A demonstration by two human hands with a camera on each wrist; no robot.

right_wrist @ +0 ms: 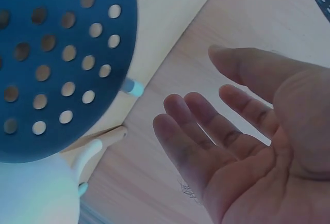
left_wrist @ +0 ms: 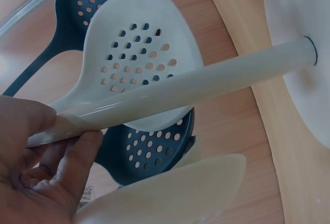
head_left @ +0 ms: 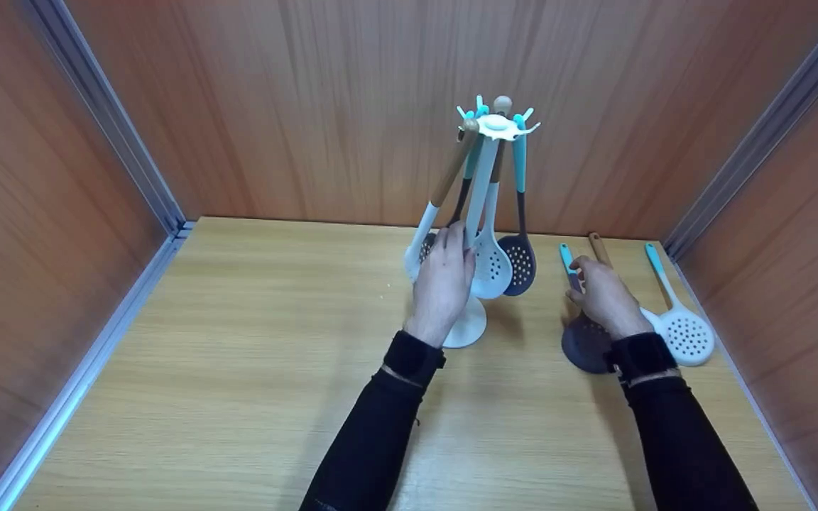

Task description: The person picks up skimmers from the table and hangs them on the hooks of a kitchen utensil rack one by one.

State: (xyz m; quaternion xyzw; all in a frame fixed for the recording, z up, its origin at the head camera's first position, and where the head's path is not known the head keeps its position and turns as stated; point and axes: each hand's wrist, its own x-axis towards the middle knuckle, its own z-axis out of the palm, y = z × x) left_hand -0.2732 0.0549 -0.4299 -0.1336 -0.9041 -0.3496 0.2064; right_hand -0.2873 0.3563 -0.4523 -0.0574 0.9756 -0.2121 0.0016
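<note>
My left hand (head_left: 444, 280) grips the white pole (left_wrist: 232, 87) of a utensil stand, thumb and fingers round it. From the stand's hooked top (head_left: 498, 126) hang several utensils: a white skimmer (head_left: 492, 266), a dark skimmer (head_left: 519, 266) with a turquoise handle, and a white utensil (head_left: 420, 234) with a wooden handle. Fingers spread and holding nothing, my right hand (head_left: 606, 297) hovers over utensils on the table. Beneath it lies a dark skimmer (head_left: 583, 348), partly hidden by the hand. Its perforated head (right_wrist: 67, 48) fills the upper left of the right wrist view.
A white skimmer (head_left: 687, 337) with a turquoise handle lies near the right wall (head_left: 792, 284). Between it and the dark skimmer lies a utensil with a wooden handle (head_left: 599, 248). Wood panels enclose the table (head_left: 238, 341) at the back and both sides.
</note>
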